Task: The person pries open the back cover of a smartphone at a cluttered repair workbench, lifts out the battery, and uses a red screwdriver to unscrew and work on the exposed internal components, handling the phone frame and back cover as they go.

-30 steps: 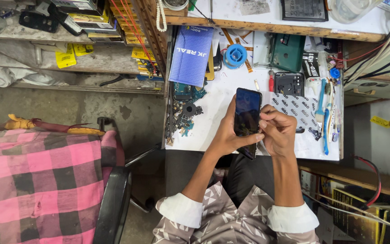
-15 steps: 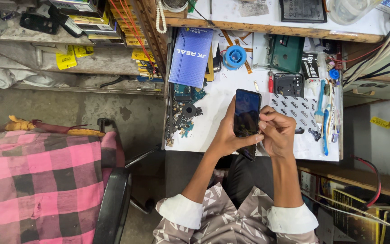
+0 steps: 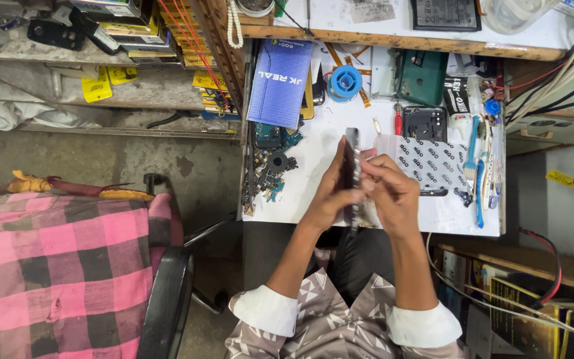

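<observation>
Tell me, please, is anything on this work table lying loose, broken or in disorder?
Yes. Left of the dark phone held on edge between the left hand and right hand, small dark parts lie scattered loose on the white table, like pieces from opened devices.

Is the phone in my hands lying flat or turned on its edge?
On edge: the phone shows only its thin dark side, gripped between left hand and right hand.
</observation>
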Motion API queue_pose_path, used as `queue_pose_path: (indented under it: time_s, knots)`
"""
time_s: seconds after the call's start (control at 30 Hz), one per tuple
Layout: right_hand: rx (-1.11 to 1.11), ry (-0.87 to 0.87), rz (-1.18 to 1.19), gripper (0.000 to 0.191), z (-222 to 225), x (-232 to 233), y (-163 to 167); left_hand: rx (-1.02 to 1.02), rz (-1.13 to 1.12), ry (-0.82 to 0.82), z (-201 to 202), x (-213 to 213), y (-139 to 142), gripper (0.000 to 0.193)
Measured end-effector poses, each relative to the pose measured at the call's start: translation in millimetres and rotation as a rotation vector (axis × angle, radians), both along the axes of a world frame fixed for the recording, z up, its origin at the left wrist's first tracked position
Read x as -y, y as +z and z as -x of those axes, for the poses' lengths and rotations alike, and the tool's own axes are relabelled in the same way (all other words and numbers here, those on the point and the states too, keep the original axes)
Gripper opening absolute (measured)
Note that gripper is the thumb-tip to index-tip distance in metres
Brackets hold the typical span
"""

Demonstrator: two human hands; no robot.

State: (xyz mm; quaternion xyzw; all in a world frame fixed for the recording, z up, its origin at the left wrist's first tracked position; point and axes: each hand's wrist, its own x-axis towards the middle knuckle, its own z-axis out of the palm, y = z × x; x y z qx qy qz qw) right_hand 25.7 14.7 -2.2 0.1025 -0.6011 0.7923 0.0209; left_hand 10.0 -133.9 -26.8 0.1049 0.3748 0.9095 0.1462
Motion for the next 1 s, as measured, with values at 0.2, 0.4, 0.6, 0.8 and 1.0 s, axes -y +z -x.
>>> queue_pose_path:
  time_s: [0.2, 0.4, 0.6, 0.8, 1.0]
  knots:
    - [-0.042, -0.083, -0.229, 0.038, -3.1, 55.9, 7.1, 0.331, -0.668, -0.066, 2.2, 33.9, -45.0, 0.067]
    - [-0.044, -0.198, -0.336, 0.029, -1.6, 86.0, -1.3, 0.498, -0.707, -0.067, 6.8, 59.7, -84.1, 0.044]
    - [-0.051, -0.226, -0.373, 0.027, 1.1, 98.1, -4.6, 0.462, -0.631, -0.034, 9.0, 69.4, -91.0, 0.049]
    - [-0.037, -0.249, -0.333, 0.029, 5.5, 112.3, -8.4, 0.317, -0.428, -0.044, 19.4, 81.4, -51.7, 0.055]
    - [-0.078, -0.401, -0.44, 0.031, -18.8, 114.0, 16.0, 0.109, -0.213, -0.032, 0.5, 82.5, 6.7, 0.06]
